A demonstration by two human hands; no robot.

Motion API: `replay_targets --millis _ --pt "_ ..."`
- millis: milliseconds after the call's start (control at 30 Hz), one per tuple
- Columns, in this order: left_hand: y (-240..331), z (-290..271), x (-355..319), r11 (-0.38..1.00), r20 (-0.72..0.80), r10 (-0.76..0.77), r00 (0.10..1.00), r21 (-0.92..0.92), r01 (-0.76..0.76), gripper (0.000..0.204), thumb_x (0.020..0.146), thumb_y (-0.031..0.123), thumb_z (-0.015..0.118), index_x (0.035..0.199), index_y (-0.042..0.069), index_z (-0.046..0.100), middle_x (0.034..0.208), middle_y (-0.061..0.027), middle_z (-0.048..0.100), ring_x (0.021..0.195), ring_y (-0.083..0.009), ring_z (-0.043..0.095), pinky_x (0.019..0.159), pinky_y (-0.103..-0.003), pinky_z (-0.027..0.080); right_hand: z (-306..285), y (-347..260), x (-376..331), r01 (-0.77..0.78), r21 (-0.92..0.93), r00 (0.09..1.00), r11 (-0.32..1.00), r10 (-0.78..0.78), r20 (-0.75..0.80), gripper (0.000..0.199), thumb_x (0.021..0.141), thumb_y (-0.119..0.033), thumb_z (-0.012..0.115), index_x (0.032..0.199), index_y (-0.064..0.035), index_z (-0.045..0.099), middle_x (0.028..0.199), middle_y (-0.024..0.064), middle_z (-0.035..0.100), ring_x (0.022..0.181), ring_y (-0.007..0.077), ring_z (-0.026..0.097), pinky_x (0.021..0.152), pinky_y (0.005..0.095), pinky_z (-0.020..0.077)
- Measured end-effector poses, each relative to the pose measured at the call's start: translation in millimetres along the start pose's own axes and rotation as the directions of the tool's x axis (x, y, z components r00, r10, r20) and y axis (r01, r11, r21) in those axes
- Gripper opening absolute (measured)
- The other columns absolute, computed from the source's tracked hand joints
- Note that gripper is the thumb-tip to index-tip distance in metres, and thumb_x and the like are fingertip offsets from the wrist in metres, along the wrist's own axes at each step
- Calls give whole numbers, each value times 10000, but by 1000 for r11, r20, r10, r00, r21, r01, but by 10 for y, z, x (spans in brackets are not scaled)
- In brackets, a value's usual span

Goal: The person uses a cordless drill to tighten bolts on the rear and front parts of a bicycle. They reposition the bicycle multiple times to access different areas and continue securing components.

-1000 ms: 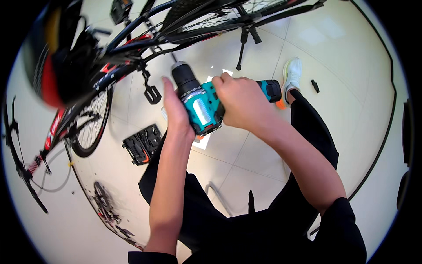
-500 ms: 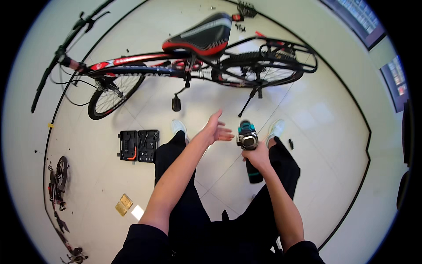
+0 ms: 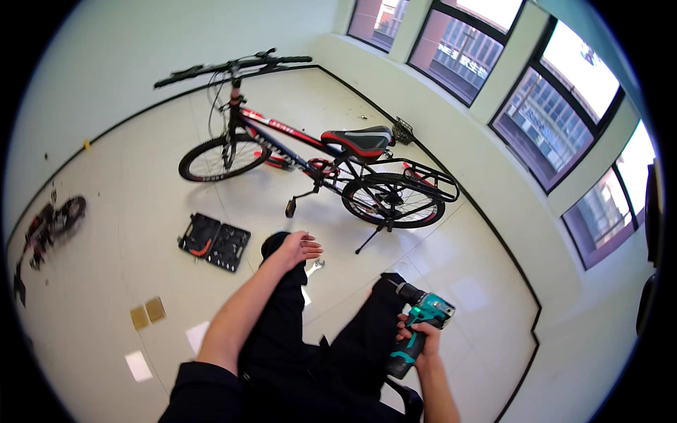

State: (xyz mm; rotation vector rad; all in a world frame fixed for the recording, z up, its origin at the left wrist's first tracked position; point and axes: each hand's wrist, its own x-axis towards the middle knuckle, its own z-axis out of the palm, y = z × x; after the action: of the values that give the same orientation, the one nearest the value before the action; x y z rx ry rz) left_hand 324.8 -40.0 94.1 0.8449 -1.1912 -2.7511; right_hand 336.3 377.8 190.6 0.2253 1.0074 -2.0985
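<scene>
My right hand is wrapped round the grip of a teal and black cordless drill. The drill is held over my right thigh, its chuck and thin bit pointing to the left and away from me. My left hand hovers by my left knee, fingers stretched out and nothing in it. Close to that hand, a silver wrench lies on the floor between my legs. Beyond both hands a black and red bicycle stands upright on its kickstand, handlebar to the left and rear rack to the right.
Left of my knees, an open black tool case lies on the tiled floor. Two golden square pieces are nearer me. A second, small bicycle is at the far left. A wire basket sits by the wall under the windows.
The view has tilted up and swung, bringing the windows in. My right hand has turned the drill side-on and moved it rightward. My left hand has moved away from the drill to my left knee.
</scene>
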Motion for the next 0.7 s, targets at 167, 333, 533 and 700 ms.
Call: replay_targets --millis 167,333,533,700 --pt "35 -27 -908 918 -126 -48 991 384 93 321 909 272 459 1016 -28 504 943 -181 638 848 -316 673 767 -408 567 -176 398 -432 170 46 982 984 -173 78 440 672 -99 554 1068 89 520 868 148 563 634 176 535 684 338 494" --pt "1 394 -2042 739 -60 73 996 674 -13 313 906 300 514 991 2 550 974 -152 654 812 -237 687 706 -327 563 -70 612 -791 307 92 951 947 -309 16 357 727 -80 582 1072 -7 525 906 106 561 709 193 566 767 352 503" --pt "-868 1437 -3425 252 503 -83 861 846 -470 917 784 289 752 1422 -48 186 1337 -235 449 1169 -304 541 955 -365 458 412 1020 -1118 590 -52 807 806 -587 64 369 804 -51 671 1117 16 488 1050 150 625 991 231 620 904 347 471" --pt "-1388 1261 -3744 39 763 187 618 623 -781 1148 660 171 814 1459 -38 17 1387 -277 300 1318 -337 340 1092 -389 301 487 1484 -1352 716 -449 697 534 -527 486 418 923 -144 560 1314 -25 474 1344 91 469 1278 197 426 1072 337 331"
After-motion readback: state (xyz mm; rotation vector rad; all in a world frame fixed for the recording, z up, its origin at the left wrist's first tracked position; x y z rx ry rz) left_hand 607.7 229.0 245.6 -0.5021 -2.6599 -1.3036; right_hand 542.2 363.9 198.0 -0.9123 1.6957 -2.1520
